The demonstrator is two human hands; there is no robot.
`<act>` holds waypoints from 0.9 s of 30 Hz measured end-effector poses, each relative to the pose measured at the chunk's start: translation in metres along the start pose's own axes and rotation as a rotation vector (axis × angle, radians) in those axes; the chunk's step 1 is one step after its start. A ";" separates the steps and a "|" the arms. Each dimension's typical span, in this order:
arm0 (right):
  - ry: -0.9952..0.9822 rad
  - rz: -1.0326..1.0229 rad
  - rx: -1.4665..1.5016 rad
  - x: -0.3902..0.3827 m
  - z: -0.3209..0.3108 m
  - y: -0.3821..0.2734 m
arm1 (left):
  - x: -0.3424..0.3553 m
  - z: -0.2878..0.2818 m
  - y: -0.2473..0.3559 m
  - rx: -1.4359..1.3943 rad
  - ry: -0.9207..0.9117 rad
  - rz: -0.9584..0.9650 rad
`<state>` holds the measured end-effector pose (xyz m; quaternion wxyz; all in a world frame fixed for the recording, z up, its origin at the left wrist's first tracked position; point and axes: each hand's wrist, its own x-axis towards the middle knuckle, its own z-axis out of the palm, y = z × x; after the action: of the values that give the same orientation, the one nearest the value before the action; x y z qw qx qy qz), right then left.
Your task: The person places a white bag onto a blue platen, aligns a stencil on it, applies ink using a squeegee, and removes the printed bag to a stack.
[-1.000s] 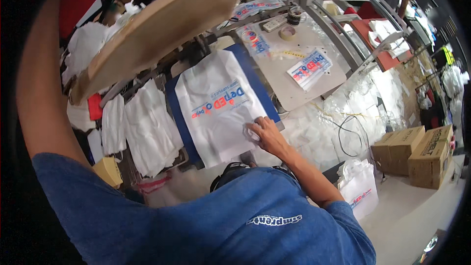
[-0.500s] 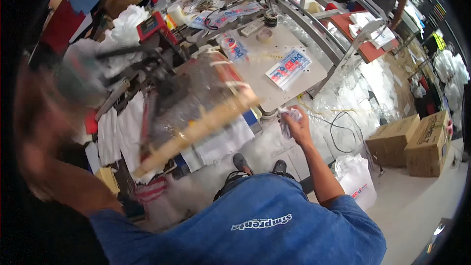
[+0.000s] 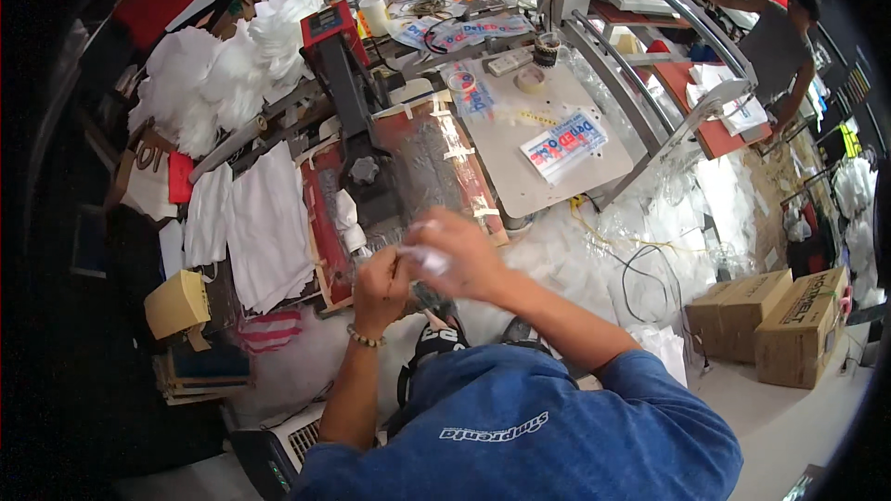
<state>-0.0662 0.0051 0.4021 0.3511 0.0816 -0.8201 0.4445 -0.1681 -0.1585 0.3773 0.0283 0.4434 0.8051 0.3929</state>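
My right hand (image 3: 464, 255), somewhat blurred, closes on a small crumpled whitish piece (image 3: 429, 261) that looks like thin film or cloth. Close against it is my left hand (image 3: 380, 292), a beaded bracelet on the wrist. Its fingers are curled in, and what they grip is hidden. Both hands are in front of my body at the near edge of a heat press (image 3: 357, 144) with a black arm, a knob and a red control box (image 3: 327, 26). Under the arm, a red board edged with pale tape (image 3: 455, 144) carries dark, wrinkled film. A white crumpled wad (image 3: 346, 213) lies left of the arm.
White cloths (image 3: 269, 223) hang at the left, below heaped white fabric (image 3: 200, 74). At right, a pale platen (image 3: 506, 153) holds a printed packet (image 3: 564, 146) and tape roll (image 3: 531, 81). Cardboard boxes (image 3: 798, 325) and a cable (image 3: 640, 269) are on the floor. Another person (image 3: 780, 46) works far right.
My left arm has come in from the far left, and my right hand has moved left to meet it. The blurred wood-edged board no longer slants across the press front.
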 end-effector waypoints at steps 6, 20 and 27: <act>-0.155 -0.136 -0.137 -0.008 0.058 -0.017 | 0.020 -0.023 -0.021 -0.635 -0.152 -0.116; -0.591 -0.004 -0.612 -0.012 0.081 -0.021 | 0.138 -0.016 -0.148 -0.184 0.201 -0.201; -0.544 0.013 -0.584 -0.013 0.076 -0.015 | 0.139 -0.003 -0.129 -0.395 0.177 -0.390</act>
<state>-0.0877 -0.0658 0.3768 0.1265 0.0877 -0.9755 0.1572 -0.3430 -0.0963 0.3366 0.1187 0.2299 0.7823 0.5666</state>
